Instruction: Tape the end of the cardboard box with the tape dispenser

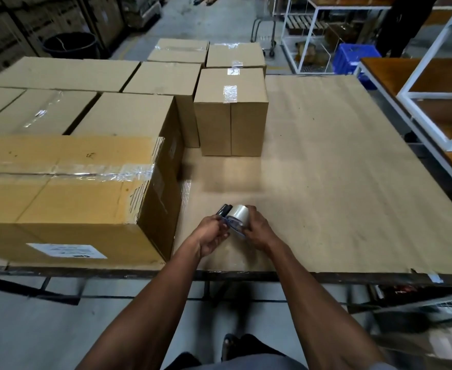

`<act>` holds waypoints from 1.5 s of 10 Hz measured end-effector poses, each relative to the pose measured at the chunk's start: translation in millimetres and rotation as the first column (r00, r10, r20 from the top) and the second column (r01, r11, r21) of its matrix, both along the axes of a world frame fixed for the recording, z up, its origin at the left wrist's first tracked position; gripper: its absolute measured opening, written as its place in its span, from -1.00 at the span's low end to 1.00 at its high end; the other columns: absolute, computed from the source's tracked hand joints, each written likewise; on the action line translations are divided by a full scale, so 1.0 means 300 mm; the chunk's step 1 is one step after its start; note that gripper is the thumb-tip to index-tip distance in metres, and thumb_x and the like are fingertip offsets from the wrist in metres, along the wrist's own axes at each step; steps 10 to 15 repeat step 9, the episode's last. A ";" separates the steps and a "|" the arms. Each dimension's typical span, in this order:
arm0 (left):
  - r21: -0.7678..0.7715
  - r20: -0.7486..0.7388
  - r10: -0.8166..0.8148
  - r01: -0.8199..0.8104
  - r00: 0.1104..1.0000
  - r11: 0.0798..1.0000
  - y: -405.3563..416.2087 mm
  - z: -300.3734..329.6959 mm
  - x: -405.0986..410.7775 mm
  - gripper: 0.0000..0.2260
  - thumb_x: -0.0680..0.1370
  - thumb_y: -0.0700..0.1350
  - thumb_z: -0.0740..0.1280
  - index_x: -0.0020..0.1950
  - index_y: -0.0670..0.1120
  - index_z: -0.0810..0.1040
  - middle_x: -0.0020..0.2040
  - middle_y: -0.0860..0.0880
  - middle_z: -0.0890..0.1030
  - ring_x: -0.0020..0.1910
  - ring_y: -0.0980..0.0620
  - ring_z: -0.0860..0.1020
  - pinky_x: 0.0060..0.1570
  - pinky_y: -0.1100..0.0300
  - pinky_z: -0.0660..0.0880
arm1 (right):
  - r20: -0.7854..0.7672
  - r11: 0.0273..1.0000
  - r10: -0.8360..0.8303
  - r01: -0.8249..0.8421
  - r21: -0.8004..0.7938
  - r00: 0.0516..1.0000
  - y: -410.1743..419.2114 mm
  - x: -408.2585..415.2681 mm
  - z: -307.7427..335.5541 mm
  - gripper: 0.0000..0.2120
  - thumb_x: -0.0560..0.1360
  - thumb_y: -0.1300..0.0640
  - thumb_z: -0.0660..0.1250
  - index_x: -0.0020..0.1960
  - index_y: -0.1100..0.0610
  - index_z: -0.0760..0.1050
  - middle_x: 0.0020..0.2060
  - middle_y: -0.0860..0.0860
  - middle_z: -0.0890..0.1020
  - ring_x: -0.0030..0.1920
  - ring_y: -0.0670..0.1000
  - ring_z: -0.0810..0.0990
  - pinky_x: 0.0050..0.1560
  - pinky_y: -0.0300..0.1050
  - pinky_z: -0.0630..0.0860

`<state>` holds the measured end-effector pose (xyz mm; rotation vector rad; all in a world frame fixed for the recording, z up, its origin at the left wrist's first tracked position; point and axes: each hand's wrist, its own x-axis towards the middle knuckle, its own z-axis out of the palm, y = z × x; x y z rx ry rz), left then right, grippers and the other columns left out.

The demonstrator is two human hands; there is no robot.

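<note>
Both hands are meeting over the near middle of the table (pixel 326 161), holding the dispenser (pixel 234 220) between them: the right hand (pixel 258 232) is wrapping around the clear roll side, the left hand (pixel 211 237) is pinching the dark front end, where the tape probably comes off, though I cannot tell whether a loose end is between its fingers. The box (pixel 67 198) is sitting to the left of the hands, just beside them at the table's near left corner, its long axis running left to right, so the end facing the hands is the shaded right face. The left hand is the nearer one to that end. A clear strip is already running along the top seam and reaching the right edge; the end face itself looks bare. So the move, as I judge it, is leftward and slightly up. The table is covered in flat cardboard sheet, with more boxes (pixel 230 113) standing behind, and white racks (pixel 432 92) crowding the right side of the room.
</note>
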<state>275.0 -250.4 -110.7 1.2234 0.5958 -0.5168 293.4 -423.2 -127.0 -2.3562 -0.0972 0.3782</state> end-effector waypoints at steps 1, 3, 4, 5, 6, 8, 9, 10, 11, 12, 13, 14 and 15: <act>0.048 0.012 -0.061 0.060 0.998 0.997 0.010 -0.020 -0.010 -0.64 0.66 -0.41 0.12 0.32 -0.17 0.58 -0.05 -0.12 0.57 -0.17 0.04 0.51 0.11 0.06 0.56 | -0.007 1.000 0.024 -0.024 -0.005 1.000 -0.003 -0.006 -0.028 -0.27 0.56 0.05 0.47 0.60 0.12 0.18 0.36 0.18 0.54 0.31 0.24 0.56 0.32 0.21 0.49; 0.038 0.040 -0.073 0.072 0.997 0.997 0.014 0.063 -0.054 -0.60 0.68 -0.42 0.07 0.24 -0.05 0.59 0.28 -0.16 0.64 0.28 -0.11 0.59 0.43 -0.07 0.47 | -0.087 1.000 0.027 -0.026 0.007 0.996 0.010 -0.063 0.017 -0.18 0.63 0.16 0.42 0.68 0.21 -0.03 0.39 0.15 0.44 0.35 0.07 0.41 0.17 -0.22 0.31; 0.032 0.056 -0.090 0.088 0.994 0.996 0.024 0.092 -0.083 -0.57 0.64 -0.48 0.07 0.35 -0.17 0.55 0.23 -0.16 0.67 0.22 -0.10 0.64 0.40 -0.10 0.53 | -0.093 0.999 0.017 -0.013 0.046 0.995 0.036 -0.103 0.010 -0.16 0.61 0.22 0.43 0.69 0.22 -0.03 0.53 0.21 0.37 0.48 0.15 0.40 0.31 -0.23 0.29; 0.054 0.067 -0.116 0.113 0.991 0.992 0.043 0.120 -0.126 -0.57 0.64 -0.49 0.07 0.36 -0.18 0.54 0.19 -0.12 0.68 0.15 -0.06 0.66 0.30 0.00 0.60 | -0.076 0.997 -0.005 0.011 0.075 0.997 0.085 -0.150 0.011 -0.23 0.59 0.27 0.43 0.66 0.22 0.08 0.51 0.21 0.40 0.48 0.20 0.43 0.31 -0.24 0.29; 0.092 0.054 -0.146 0.141 0.988 0.986 0.073 0.119 -0.170 -0.58 0.67 -0.46 0.07 0.33 -0.10 0.54 0.17 -0.04 0.66 0.15 0.00 0.63 0.44 -0.06 0.51 | -0.095 0.994 -0.009 0.019 0.104 0.995 0.126 -0.189 0.027 -0.30 0.62 0.30 0.38 0.65 0.19 0.11 0.49 0.16 0.41 0.46 0.14 0.42 0.19 -0.33 0.26; 0.191 0.060 -0.180 0.166 0.982 0.968 0.161 0.096 -0.243 -0.58 0.72 -0.37 0.10 0.52 -0.08 0.45 0.18 -0.03 0.55 0.10 0.04 0.54 0.34 0.02 0.51 | -0.060 0.980 -0.163 0.169 0.107 0.985 0.168 -0.268 0.056 -0.30 0.63 0.32 0.35 0.66 0.21 0.10 0.55 0.22 0.37 0.54 0.24 0.37 0.43 -0.06 0.36; 0.223 0.118 -0.268 0.237 0.956 0.945 0.198 0.125 -0.255 -0.56 0.70 -0.37 0.14 0.55 -0.09 0.41 0.41 -0.13 0.47 0.24 -0.04 0.53 0.29 0.02 0.54 | -0.014 0.951 -0.275 0.274 0.146 0.961 0.203 -0.307 0.085 -0.31 0.65 0.29 0.32 0.67 0.14 0.08 0.57 0.24 0.34 0.55 0.25 0.34 0.54 0.13 0.36; 0.223 0.118 -0.268 0.237 0.956 0.945 0.198 0.125 -0.255 -0.56 0.70 -0.37 0.14 0.55 -0.09 0.41 0.41 -0.13 0.47 0.24 -0.04 0.53 0.29 0.02 0.54 | -0.014 0.951 -0.275 0.274 0.146 0.961 0.203 -0.307 0.085 -0.31 0.65 0.29 0.32 0.67 0.14 0.08 0.57 0.24 0.34 0.55 0.25 0.34 0.54 0.13 0.36; 0.223 0.118 -0.268 0.237 0.956 0.945 0.198 0.125 -0.255 -0.56 0.70 -0.37 0.14 0.55 -0.09 0.41 0.41 -0.13 0.47 0.24 -0.04 0.53 0.29 0.02 0.54 | -0.014 0.951 -0.275 0.274 0.146 0.961 0.203 -0.307 0.085 -0.31 0.65 0.29 0.32 0.67 0.14 0.08 0.57 0.24 0.34 0.55 0.25 0.34 0.54 0.13 0.36; 0.223 0.118 -0.268 0.237 0.956 0.945 0.198 0.125 -0.255 -0.56 0.70 -0.37 0.14 0.55 -0.09 0.41 0.41 -0.13 0.47 0.24 -0.04 0.53 0.29 0.02 0.54 | -0.014 0.951 -0.275 0.274 0.146 0.961 0.203 -0.307 0.085 -0.31 0.65 0.29 0.32 0.67 0.14 0.08 0.57 0.24 0.34 0.55 0.25 0.34 0.54 0.13 0.36; 0.223 0.118 -0.268 0.237 0.956 0.945 0.198 0.125 -0.255 -0.56 0.70 -0.37 0.14 0.55 -0.09 0.41 0.41 -0.13 0.47 0.24 -0.04 0.53 0.29 0.02 0.54 | -0.014 0.951 -0.275 0.274 0.146 0.961 0.203 -0.307 0.085 -0.31 0.65 0.29 0.32 0.67 0.14 0.08 0.57 0.24 0.34 0.55 0.25 0.34 0.54 0.13 0.36; 0.223 0.118 -0.268 0.237 0.956 0.945 0.198 0.125 -0.255 -0.56 0.70 -0.37 0.14 0.55 -0.09 0.41 0.41 -0.13 0.47 0.24 -0.04 0.53 0.29 0.02 0.54 | -0.014 0.951 -0.275 0.274 0.146 0.961 0.203 -0.307 0.085 -0.31 0.65 0.29 0.32 0.67 0.14 0.08 0.57 0.24 0.34 0.55 0.25 0.34 0.54 0.13 0.36; 0.223 0.118 -0.268 0.237 0.956 0.945 0.198 0.125 -0.255 -0.56 0.70 -0.37 0.14 0.55 -0.09 0.41 0.41 -0.13 0.47 0.24 -0.04 0.53 0.29 0.02 0.54 | -0.014 0.951 -0.275 0.274 0.146 0.961 0.203 -0.307 0.085 -0.31 0.65 0.29 0.32 0.67 0.14 0.08 0.57 0.24 0.34 0.55 0.25 0.34 0.54 0.13 0.36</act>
